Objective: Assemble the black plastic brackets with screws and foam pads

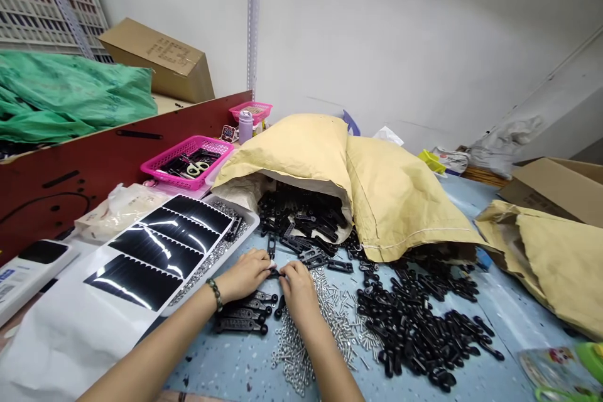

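Got my left hand (pixel 242 275) and right hand (pixel 298 292) both pinching one little black plastic piece (pixel 274 273), with loose silver screws (pixel 294 352) and a row of black parts (pixel 242 317) just beside them.

The left hand (pixel 245 275) and right hand (pixel 298 289) meet over a small black plastic piece (pixel 274 273), pinched between their fingertips. Just below the left hand, several longer black plastic links (pixel 242 317) lie flat, side by side. Loose silver screws (pixel 325 320) spread in a heap beside the right hand.
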The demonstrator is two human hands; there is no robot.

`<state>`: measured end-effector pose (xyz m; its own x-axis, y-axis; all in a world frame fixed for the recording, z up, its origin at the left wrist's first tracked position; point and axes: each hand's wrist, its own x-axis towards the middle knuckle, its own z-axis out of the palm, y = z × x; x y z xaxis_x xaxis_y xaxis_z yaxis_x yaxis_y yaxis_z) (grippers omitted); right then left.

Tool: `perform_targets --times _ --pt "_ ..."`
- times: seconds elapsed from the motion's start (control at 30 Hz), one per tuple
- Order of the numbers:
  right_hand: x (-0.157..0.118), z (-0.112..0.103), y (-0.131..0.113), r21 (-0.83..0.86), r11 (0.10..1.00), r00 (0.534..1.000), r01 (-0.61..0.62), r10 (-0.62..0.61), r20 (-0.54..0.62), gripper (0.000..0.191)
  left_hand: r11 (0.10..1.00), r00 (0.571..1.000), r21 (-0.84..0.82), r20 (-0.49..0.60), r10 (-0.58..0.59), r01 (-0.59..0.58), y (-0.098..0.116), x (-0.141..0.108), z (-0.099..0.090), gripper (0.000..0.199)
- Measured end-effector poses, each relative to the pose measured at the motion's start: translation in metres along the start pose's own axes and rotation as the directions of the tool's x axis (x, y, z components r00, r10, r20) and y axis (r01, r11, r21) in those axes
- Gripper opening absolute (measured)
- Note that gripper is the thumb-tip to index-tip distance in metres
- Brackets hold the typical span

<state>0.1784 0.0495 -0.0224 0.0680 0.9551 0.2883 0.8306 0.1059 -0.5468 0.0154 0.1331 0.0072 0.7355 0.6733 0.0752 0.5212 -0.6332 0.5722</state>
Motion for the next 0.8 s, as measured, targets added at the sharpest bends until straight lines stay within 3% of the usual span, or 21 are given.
perform_targets --times 0.1,0.33,0.53,0.8 --pt "0.005 -0.005 -0.003 -0.013 0.999 0.999 0.029 -0.029 0.015 0.018 1.000 1.000 -0.006 -0.011 -0.003 0.003 0.001 0.002 -0.009 0.031" --pt "0.001 -0.015 -0.009 -0.033 0.994 0.993 0.105 -0.102 0.062 0.017 0.999 1.000 0.048 0.008 -0.002 0.002 0.004 -0.006 -0.015 0.017" --pt "0.007 -0.012 -0.006 -0.048 0.995 0.996 0.084 -0.082 0.040 0.021 0.997 0.999 0.073 -0.031 -0.011 0.014 0.004 -0.003 -0.019 0.023" --pt "0.007 -0.002 0.002 -0.097 0.993 0.996 0.067 -0.062 0.057 0.016 0.993 0.999 0.110 -0.044 -0.025 0.030 0.004 0.002 -0.006 0.031"
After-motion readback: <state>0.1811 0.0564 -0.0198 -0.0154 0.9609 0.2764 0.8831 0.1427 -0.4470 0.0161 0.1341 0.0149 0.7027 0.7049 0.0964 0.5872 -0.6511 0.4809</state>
